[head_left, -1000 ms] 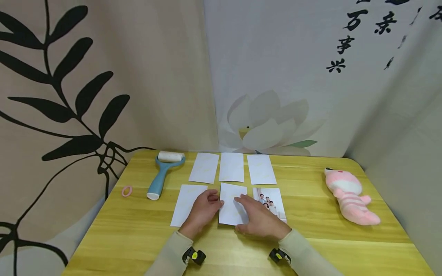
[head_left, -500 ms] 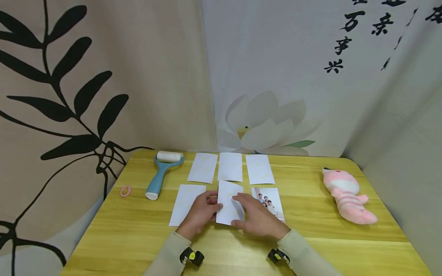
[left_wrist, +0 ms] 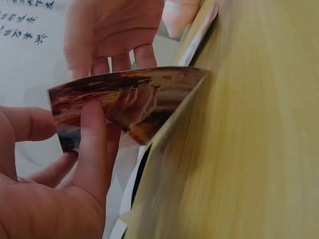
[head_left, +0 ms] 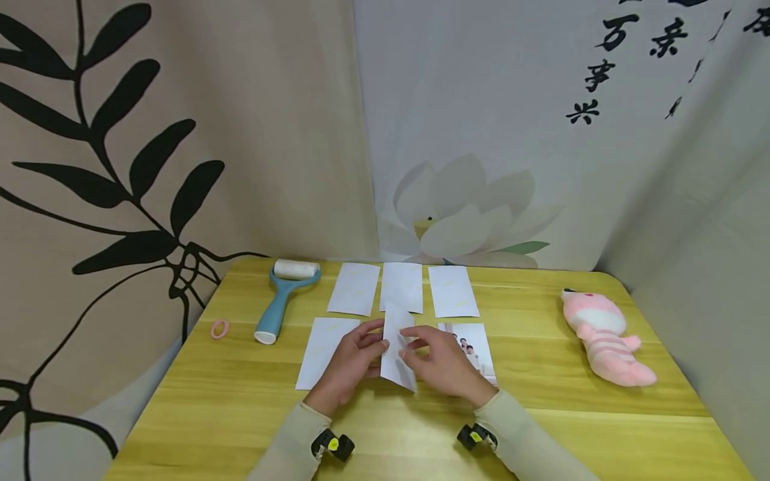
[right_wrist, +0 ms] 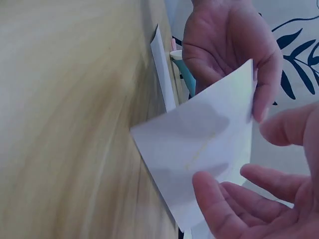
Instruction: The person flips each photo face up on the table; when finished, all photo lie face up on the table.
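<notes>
A photo print (head_left: 394, 351) stands tilted up from the table, its white back toward my right hand. Its dark reddish picture side (left_wrist: 144, 97) shows in the left wrist view. My left hand (head_left: 349, 364) pinches the print by its left edge, thumb on the white side and fingers on the picture side. Close to the white back, my right hand (head_left: 448, 364) has its fingers loosely spread, the fingertips at or near the surface. To the right lies a face-up photo (head_left: 481, 347) of a group of people, partly covered by that hand. A face-down print (head_left: 319, 351) lies at the left.
Behind the hands, three face-down prints form a back row: left print (head_left: 353, 289), middle print (head_left: 402, 284) and right print (head_left: 452, 291). A blue-handled lint roller (head_left: 278, 310) and a pink ring (head_left: 219, 329) lie leftward. A pink plush toy (head_left: 610, 341) rests at the right.
The middle front print has gone from lying flat to tilted up, its right side lifted and turned toward the left hand. The left hand has taken hold of its edge.
</notes>
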Demonstrator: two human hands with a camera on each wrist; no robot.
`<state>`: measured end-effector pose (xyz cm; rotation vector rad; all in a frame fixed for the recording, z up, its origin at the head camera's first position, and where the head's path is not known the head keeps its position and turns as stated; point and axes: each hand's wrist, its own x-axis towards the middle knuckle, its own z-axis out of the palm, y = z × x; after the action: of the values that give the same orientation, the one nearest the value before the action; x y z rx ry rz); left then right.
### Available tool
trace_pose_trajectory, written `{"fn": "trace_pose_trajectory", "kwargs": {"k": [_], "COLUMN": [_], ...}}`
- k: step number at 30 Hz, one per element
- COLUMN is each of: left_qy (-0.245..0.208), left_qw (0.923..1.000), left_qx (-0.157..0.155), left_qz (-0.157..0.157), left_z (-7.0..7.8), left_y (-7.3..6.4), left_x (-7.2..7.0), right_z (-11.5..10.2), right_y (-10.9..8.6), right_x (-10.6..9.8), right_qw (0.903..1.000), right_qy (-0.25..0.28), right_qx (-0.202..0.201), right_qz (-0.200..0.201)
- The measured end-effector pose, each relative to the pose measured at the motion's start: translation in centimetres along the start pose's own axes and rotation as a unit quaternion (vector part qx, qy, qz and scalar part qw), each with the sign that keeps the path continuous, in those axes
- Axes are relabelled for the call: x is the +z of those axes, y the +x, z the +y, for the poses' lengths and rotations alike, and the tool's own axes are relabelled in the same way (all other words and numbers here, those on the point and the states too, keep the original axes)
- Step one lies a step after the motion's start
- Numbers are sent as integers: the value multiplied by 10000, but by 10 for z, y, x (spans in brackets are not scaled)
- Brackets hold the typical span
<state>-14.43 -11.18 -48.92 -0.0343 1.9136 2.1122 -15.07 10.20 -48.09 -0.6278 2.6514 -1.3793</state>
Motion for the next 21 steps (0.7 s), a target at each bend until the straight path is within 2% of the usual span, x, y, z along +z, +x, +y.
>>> {"fn": "trace_pose_trajectory", "kwargs": {"k": [8,11,14,17,19,21], "left_qy": [-79,72,357,845,1298,1831], "left_qw": [9995,9991,9976,9935,9874,9771], "left_qx": [123,212,364,601,829,1050], "left_qz": [-277,-370,-473,-464,-370,-251], "left_z": [1,3,5,7,9,10], "left_y": [0,0,-1,-3,-4,-6], "left_x": [6,11,16,21,24,27], "right_z": [-3,-3,-3,-4,-4,-5], "right_y": [1,2,3,4,5,6], "right_x": [-3,-4,-5,-6,-6,-7], "right_qw": [9986,9971,9925,9864,9841,9835], "right_qy": [227,469,982,1402,1501,1461], "right_qx": [447,542,667,770,828,895], "right_qz": [186,268,305,377,463,579]}}
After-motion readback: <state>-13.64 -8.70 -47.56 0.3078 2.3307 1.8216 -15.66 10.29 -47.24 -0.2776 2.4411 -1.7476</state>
